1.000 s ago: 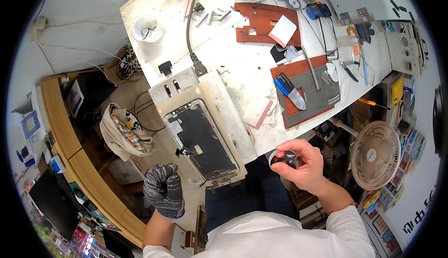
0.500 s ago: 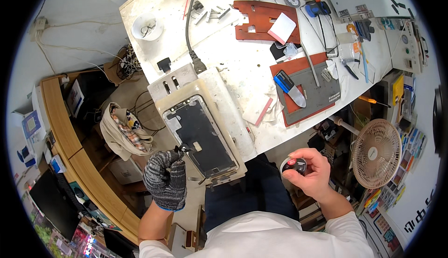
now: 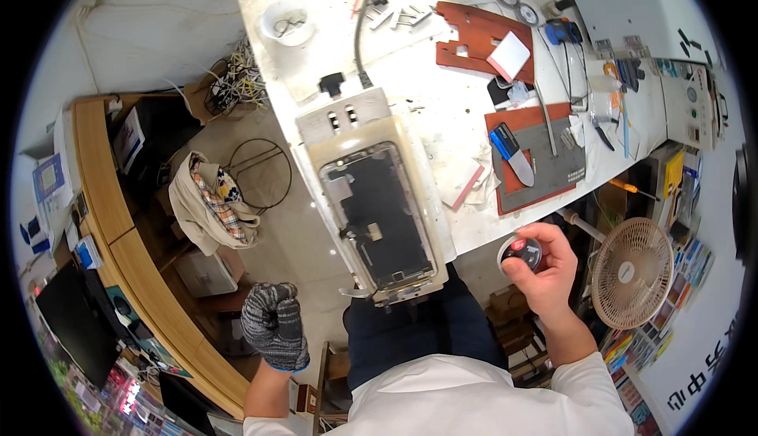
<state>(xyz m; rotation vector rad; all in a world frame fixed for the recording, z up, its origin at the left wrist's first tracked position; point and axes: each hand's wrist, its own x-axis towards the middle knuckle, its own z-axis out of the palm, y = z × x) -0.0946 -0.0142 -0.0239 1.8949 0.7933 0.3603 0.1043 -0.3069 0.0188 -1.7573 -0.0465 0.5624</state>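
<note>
My left hand, in a grey knitted glove, is closed in a fist left of the bench, apart from the phone; anything inside it is hidden. My right hand, bare, grips a small round black case with a red label and a pale rim, thumb and fingers around its edge. Between the hands, a phone screen assembly lies dark side up on a worn beige plate machine. A dark bit of flex cable sits at the screen's left edge.
Right on the white bench lie red-brown mats, a blue-handled scraper and a white pad. A white cup stands at the back left. A beige fan is right, and a wooden cabinet left.
My left hand has drawn back from the screen's left edge, down and away from the machine. The view has shifted, so the bench appears farther right. My right hand keeps hold of the round case.
</note>
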